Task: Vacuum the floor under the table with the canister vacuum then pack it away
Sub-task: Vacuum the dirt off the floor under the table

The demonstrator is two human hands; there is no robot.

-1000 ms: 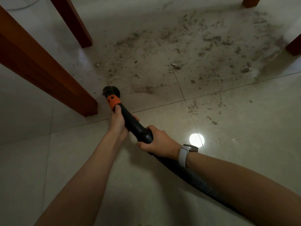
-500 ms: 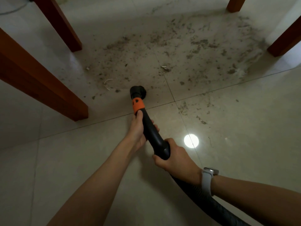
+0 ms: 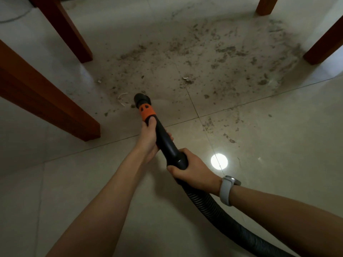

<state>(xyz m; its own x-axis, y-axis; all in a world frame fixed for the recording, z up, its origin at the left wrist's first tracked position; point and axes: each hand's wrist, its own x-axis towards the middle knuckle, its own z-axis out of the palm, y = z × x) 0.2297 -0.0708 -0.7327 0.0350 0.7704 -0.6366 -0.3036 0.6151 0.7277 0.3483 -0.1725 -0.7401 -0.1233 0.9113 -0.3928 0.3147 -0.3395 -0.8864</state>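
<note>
A black vacuum wand (image 3: 165, 138) with an orange collar (image 3: 147, 111) ends in a round black nozzle (image 3: 142, 99) pressed to the tiled floor. My left hand (image 3: 149, 138) grips the wand just below the orange collar. My right hand (image 3: 191, 168), with a white watch on its wrist, grips the wand's lower end where the ribbed black hose (image 3: 222, 217) begins. The hose runs off toward the bottom right. Dark dirt and crumbs (image 3: 213, 58) lie scattered over the tiles beyond the nozzle, between the table legs. The canister is out of view.
Brown wooden table legs stand around the dirty patch: a near left leg (image 3: 55, 102), a far left leg (image 3: 66, 30), a far right leg (image 3: 266, 5) and a right leg (image 3: 324, 45). A bright lamp reflection (image 3: 219, 161) shines on the tile. A white curled scrap (image 3: 122, 99) lies left of the nozzle.
The nozzle has swept right from beside the near left leg across the tiles, then edged forward and left toward the white scrap. Both hands kept their grip throughout.
</note>
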